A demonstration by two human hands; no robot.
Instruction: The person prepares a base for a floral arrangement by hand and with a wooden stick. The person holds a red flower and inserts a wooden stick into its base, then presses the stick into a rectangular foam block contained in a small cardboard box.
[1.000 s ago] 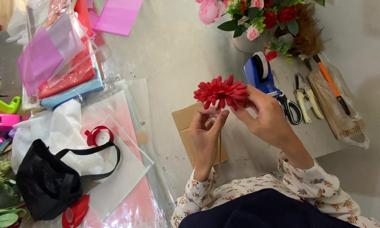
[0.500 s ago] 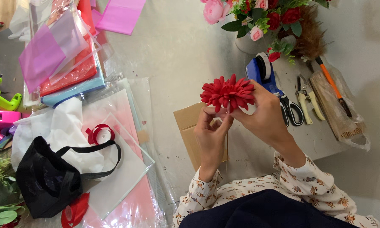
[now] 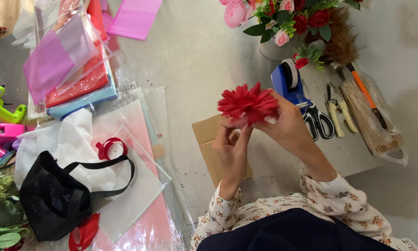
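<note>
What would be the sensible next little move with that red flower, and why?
Probably a slight turn of the red flower by the right hand. That hand cups the bloom, while the left hand pinches beneath it, above the cardboard piece. From above, only the petals' top side shows.

Open grey floor (image 3: 190,60) lies ahead of both hands, free to the far edge. To the right, a blue tape dispenser (image 3: 290,83), scissors (image 3: 319,122), pliers (image 3: 336,109) and a brush (image 3: 364,114) sit close together, with a vase of flowers (image 3: 283,23) behind them. To the left, clear sheets (image 3: 139,153), a ribbon roll (image 3: 110,148) and a black bag (image 3: 55,195) crowd the floor. Cardboard (image 3: 209,144) lies flat beneath the hands.
</note>
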